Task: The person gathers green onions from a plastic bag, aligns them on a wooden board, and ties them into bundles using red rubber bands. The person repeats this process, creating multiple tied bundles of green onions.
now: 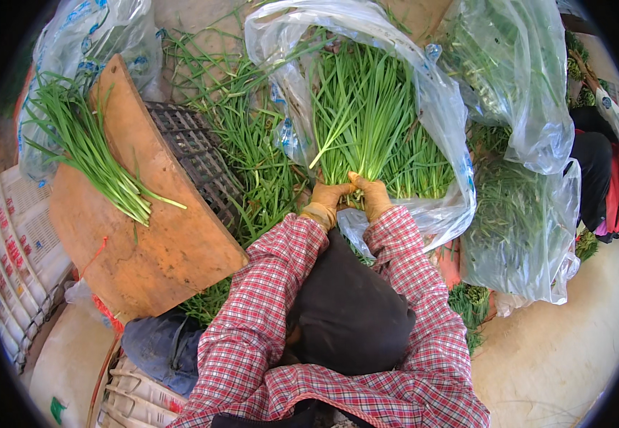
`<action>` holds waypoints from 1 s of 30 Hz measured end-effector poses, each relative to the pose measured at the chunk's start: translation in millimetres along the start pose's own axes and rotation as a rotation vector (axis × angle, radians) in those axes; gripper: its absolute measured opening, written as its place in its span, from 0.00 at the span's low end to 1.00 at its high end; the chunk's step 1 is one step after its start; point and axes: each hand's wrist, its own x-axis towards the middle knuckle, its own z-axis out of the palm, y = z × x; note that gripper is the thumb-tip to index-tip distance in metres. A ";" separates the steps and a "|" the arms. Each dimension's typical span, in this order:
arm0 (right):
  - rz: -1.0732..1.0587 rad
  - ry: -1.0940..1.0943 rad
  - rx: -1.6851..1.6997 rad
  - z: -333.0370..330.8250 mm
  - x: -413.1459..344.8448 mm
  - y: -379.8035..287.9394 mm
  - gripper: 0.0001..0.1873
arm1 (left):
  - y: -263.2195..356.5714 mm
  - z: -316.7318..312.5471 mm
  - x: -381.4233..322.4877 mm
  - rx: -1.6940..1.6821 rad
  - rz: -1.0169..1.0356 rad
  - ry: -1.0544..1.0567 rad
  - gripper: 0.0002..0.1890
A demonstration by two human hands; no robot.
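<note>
Garlic chives (365, 115) fan out inside an open clear plastic bag (448, 160) in front of me. My left hand (326, 202), in a tan glove, and my right hand (372, 197), gloved alike, are side by side at the near edge of the bag. Both grip the pale stalk ends of the chives, thumbs almost meeting; the other fingers are mostly hidden. More chives (421, 174) lie in the bag to the right. A separate chive bundle (95, 155) rests on a brown board (170, 257) at my left.
Under the board's far side is a dark plastic crate (197, 150). Loose green leaves (250, 139) litter the ground between crate and bag. Filled plastic bags (518, 230) stand at right, near another person's leg (590, 171). A woven basket (20, 235) is at far left.
</note>
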 end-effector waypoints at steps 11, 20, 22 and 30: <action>-0.144 0.560 0.191 -124.9 -16.9 -22.6 0.07 | 3.1 -8.6 -7.9 0.069 0.445 0.039 0.30; -0.760 0.936 -1.287 -103.5 -92.3 6.4 0.28 | 35.5 -8.4 -65.6 0.122 0.113 0.062 0.24; -0.562 0.268 -0.353 -64.5 -101.9 16.0 0.33 | 40.4 -6.0 -75.9 0.120 0.103 0.083 0.23; -0.034 -0.599 0.631 45.1 -67.9 8.9 0.44 | 53.1 -1.6 -114.2 0.429 0.218 0.057 0.27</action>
